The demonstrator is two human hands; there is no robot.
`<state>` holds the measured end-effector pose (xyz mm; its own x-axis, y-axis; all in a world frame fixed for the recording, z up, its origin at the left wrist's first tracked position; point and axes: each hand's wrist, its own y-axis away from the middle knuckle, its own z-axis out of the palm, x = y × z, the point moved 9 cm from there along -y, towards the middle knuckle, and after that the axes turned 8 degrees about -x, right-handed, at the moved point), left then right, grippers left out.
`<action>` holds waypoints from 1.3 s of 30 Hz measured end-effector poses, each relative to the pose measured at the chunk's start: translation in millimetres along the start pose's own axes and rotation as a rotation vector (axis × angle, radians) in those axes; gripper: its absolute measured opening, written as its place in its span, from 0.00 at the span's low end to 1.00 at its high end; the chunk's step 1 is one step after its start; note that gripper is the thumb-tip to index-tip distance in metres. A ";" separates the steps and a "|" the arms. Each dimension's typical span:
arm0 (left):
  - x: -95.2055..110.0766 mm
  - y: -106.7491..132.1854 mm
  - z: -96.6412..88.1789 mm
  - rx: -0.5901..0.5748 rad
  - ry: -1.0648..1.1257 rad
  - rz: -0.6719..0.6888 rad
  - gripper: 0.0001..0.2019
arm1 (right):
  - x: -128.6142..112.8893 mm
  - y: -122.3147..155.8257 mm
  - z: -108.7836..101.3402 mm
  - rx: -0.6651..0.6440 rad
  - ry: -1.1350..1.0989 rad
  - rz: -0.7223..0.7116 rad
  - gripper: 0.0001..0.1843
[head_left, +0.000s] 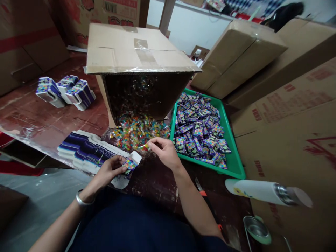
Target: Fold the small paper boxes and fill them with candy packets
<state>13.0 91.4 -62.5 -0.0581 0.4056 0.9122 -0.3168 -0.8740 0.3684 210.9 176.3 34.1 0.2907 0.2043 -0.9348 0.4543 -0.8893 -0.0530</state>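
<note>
My left hand [111, 171] is closed on a small purple candy box [130, 164], its white end flap up and pointing to the right. Just right of it, my right hand [164, 150] pinches a small clear packet of colourful candies [145, 147]. Behind both hands a heap of similar candy packets [139, 129] spills from the open side of a cardboard box [126, 49]. Beside my left hand lies a long row of flattened purple and white boxes [86, 150].
To the right, a green tray [236, 157] holds many filled-looking purple boxes [199, 126]. Bundled boxes [65, 91] stand at the back left. A white bottle [254, 190], a metal cup [256, 227] and a cutter [202, 190] are at the right, near large cartons [294, 140].
</note>
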 end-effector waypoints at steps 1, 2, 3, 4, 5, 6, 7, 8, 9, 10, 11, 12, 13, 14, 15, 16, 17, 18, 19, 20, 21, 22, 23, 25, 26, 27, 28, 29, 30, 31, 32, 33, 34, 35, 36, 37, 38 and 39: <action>0.6 -2.0 4.0 0.002 0.020 0.014 0.20 | -4.7 2.6 4.4 -0.043 0.018 0.000 0.10; 1.9 -3.4 8.1 -0.001 0.035 0.030 0.20 | -8.4 4.4 9.2 -0.075 0.048 -0.004 0.09; 3.7 -4.2 11.9 -0.004 0.043 0.047 0.19 | -10.8 5.4 13.7 -0.089 0.089 -0.010 0.08; 5.5 -4.6 15.6 -0.008 0.048 0.063 0.19 | -12.1 5.7 17.7 -0.087 0.133 -0.013 0.07; 6.8 -4.7 19.1 -0.011 0.049 0.078 0.18 | -12.4 5.4 21.3 -0.073 0.174 -0.014 0.06; 7.5 -4.6 22.4 -0.013 0.049 0.090 0.17 | -12.3 4.8 24.3 -0.051 0.208 -0.013 0.05; 7.5 -4.5 25.7 -0.017 0.051 0.098 0.17 | -12.4 4.3 26.4 -0.020 0.228 -0.016 0.05; 7.2 -4.3 28.6 -0.018 0.059 0.106 0.16 | -13.1 4.4 27.7 0.014 0.228 -0.028 0.06; 6.9 -4.0 31.0 -0.014 0.076 0.116 0.17 | -14.4 5.2 28.2 0.050 0.212 -0.051 0.07; 6.9 -3.6 32.8 -0.007 0.099 0.128 0.18 | -15.8 7.1 28.1 0.086 0.182 -0.080 0.08; 7.7 -2.9 33.9 0.005 0.125 0.145 0.20 | -16.4 10.0 27.7 0.117 0.142 -0.109 0.08; 9.4 -2.0 34.6 0.017 0.149 0.168 0.24 | -15.5 13.7 28.1 0.135 0.094 -0.131 0.08; 11.8 -1.0 35.2 0.029 0.168 0.196 0.27 | -12.8 17.8 29.6 0.140 0.045 -0.139 0.08; 14.8 0.0 35.8 0.038 0.176 0.225 0.29 | -8.7 22.2 32.2 0.138 0.002 -0.137 0.07; 17.9 0.9 36.7 0.043 0.174 0.253 0.30 | -3.9 26.6 35.7 0.131 -0.033 -0.128 0.07; 20.8 1.6 37.5 0.048 0.167 0.281 0.28 | 0.5 31.0 39.8 0.122 -0.059 -0.122 0.08; 22.8 2.0 38.2 0.054 0.157 0.302 0.25 | 3.8 35.0 43.5 0.120 -0.074 -0.122 0.10; 23.7 2.0 39.2 0.059 0.145 0.315 0.22 | 5.7 38.7 46.0 0.130 -0.077 -0.128 0.11; 23.7 1.7 40.4 0.060 0.137 0.324 0.19 | 6.4 41.7 47.5 0.146 -0.070 -0.138 0.09; 23.3 1.1 41.9 0.056 0.132 0.331 0.16 | 5.9 43.9 48.4 0.162 -0.054 -0.149 0.07; 22.5 0.4 43.6 0.048 0.132 0.336 0.15 | 4.7 45.4 48.7 0.178 -0.031 -0.159 0.04; 21.4 -0.4 45.0 0.039 0.135 0.336 0.15 | 3.1 46.2 48.7 0.189 -0.009 -0.168 0.04; 20.2 -1.0 45.5 0.038 0.143 0.334 0.15 | 1.7 46.3 48.7 0.193 0.002 -0.173 0.05; 17.6 -1.4 43.0 0.068 0.174 0.320 0.18 | 2.5 45.5 47.8 0.202 -0.041 -0.159 0.03; 16.2 -1.1 40.8 0.091 0.193 0.308 0.20 | 4.4 44.9 46.7 0.213 -0.091 -0.144 0.03; 15.0 -0.7 38.7 0.110 0.210 0.296 0.22 | 6.8 43.9 46.5 0.215 -0.147 -0.125 0.06; 14.2 0.0 37.1 0.124 0.219 0.286 0.23 | 9.0 42.3 47.4 0.204 -0.196 -0.104 0.09; 14.0 0.8 35.8 0.134 0.215 0.281 0.24 | 10.7 40.4 48.9 0.186 -0.231 -0.084 0.09; 14.6 2.1 34.2 0.145 0.197 0.284 0.24 | 11.7 38.1 50.9 0.159 -0.248 -0.061 0.09; 15.7 3.8 32.2 0.162 0.165 0.294 0.23 | 12.9 35.7 53.0 0.127 -0.257 -0.033 0.10; 16.8 5.6 30.3 0.177 0.125 0.305 0.22 | 14.9 33.2 54.8 0.096 -0.266 0.006 0.11; 17.9 7.3 28.8 0.188 0.080 0.316 0.21 | 17.4 31.1 55.4 0.075 -0.279 0.049 0.12; 18.4 8.8 27.8 0.192 0.035 0.324 0.20 | 20.0 29.3 55.0 0.062 -0.295 0.088 0.12; 18.4 9.8 27.7 0.188 -0.004 0.326 0.20 | 22.1 27.5 54.6 0.045 -0.311 0.118 0.13; 17.9 10.4 28.2 0.174 -0.033 0.324 0.20 | 23.6 25.8 54.0 0.029 -0.325 0.138 0.13; 16.9 10.7 29.3 0.153 -0.053 0.316 0.21 | 24.8 24.2 52.9 0.018 -0.335 0.150 0.13; 15.8 10.8 30.7 0.132 -0.064 0.306 0.21 | 25.8 22.7 51.9 0.009 -0.338 0.157 0.13; 14.9 10.9 32.1 0.112 -0.070 0.294 0.22 | 26.7 21.5 51.2 0.000 -0.337 0.162 0.12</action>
<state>39.0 79.4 -39.2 -0.0656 0.1155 0.9911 -0.1895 -0.9766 0.1013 185.3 141.7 -10.0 0.0649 -0.0852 -0.9943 0.4252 -0.8990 0.1048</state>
